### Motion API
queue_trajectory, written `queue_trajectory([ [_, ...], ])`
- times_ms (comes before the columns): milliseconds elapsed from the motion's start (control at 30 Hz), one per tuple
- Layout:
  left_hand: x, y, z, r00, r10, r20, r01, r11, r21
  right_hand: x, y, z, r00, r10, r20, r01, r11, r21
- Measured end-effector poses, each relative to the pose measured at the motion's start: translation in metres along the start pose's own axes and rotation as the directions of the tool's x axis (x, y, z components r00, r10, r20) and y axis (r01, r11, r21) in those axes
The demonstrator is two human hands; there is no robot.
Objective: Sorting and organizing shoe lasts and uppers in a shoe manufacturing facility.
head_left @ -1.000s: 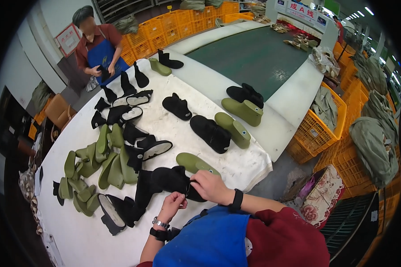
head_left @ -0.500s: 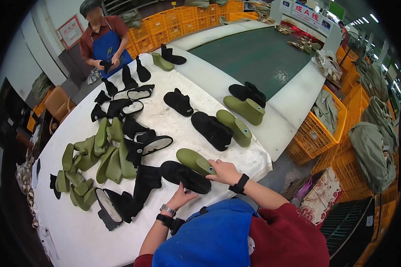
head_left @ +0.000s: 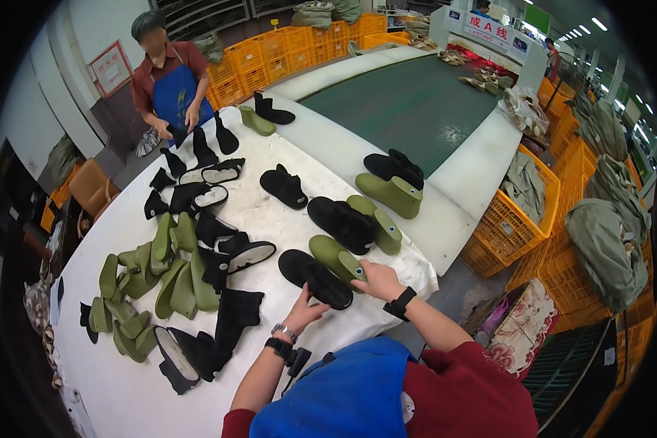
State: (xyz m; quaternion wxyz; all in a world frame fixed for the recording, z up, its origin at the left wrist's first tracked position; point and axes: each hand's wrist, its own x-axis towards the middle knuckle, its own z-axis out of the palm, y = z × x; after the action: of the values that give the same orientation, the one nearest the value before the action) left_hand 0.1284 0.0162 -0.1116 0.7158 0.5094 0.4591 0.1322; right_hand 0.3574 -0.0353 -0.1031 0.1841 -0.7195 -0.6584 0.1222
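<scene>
My left hand grips the heel end of a black shoe lying on the white table, thumb and fingers at its near side. Right beside it, my right hand is closed round the heel end of a green shoe last. Shoe and last lie side by side, toes pointing away to the left. Just beyond them are another black shoe and a green last. A further green last and black shoe stand past those.
To the left, a pile of green lasts lies among several black boots on the white table. A co-worker at the far left handles a black piece. Orange crates stand at right, beside a green conveyor belt.
Both hands have shifted the black shoe and green last a little right and away from me, farther from the black boots. The co-worker's hands have moved slightly.
</scene>
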Motion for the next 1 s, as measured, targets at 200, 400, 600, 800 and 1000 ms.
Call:
queue_trajectory([
  [200, -0.055, -0.030, -0.048, 0.993, 0.100, -0.069, -0.074, 0.951, 0.301, -0.015, 0.004, -0.038, 0.979, 0.083, 0.185, -0.101, 0.991, 0.091],
  [400, -0.168, 0.105, -0.021, 0.821, 0.571, 0.022, -0.521, 0.731, 0.441, -0.021, 0.033, -0.038, 0.987, 0.159, -0.010, -0.155, 0.974, 0.163],
  [600, -0.238, 0.174, 0.011, 0.492, 0.829, 0.267, -0.834, 0.360, 0.419, -0.023, 0.054, -0.035, 0.988, 0.135, -0.074, -0.124, 0.982, 0.140],
  [800, -0.252, 0.182, 0.038, 0.065, 0.961, 0.268, -0.964, -0.009, 0.266, -0.016, 0.045, -0.039, 0.987, 0.147, -0.067, -0.134, 0.976, 0.171],
  [1000, -0.268, 0.191, 0.057, -0.363, 0.909, 0.206, -0.906, -0.396, 0.150, 0.029, 0.030, -0.060, 0.970, 0.069, -0.231, -0.028, 0.984, 0.177],
])
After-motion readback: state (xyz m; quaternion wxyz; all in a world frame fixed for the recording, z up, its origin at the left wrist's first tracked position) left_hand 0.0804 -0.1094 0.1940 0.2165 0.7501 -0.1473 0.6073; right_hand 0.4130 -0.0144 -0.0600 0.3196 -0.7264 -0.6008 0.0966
